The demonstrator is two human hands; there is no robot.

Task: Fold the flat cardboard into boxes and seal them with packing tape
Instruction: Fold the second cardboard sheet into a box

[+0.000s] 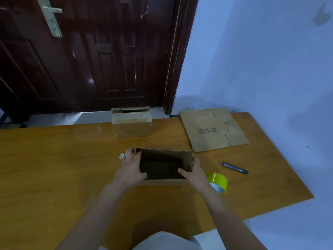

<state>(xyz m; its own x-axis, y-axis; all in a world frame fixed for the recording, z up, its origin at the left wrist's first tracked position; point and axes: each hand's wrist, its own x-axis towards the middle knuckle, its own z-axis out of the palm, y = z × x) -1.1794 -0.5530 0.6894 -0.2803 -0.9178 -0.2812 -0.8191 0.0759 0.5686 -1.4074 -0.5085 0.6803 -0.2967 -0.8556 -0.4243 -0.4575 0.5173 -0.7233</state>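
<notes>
An open-topped cardboard box stands upright on the wooden table in front of me. My left hand grips its left wall, thumb inside the box and fingers outside; a ring shows on one finger. My right hand grips the right wall the same way, thumb inside. A roll of yellow packing tape lies just right of my right hand. A flat cardboard sheet with printed characters lies at the back right. A taped box stands at the table's far edge.
A dark utility knife or pen lies right of the box, beyond the tape. A dark wooden door is behind the table and a pale blue wall runs along the right. The table's right edge slants close to the tape.
</notes>
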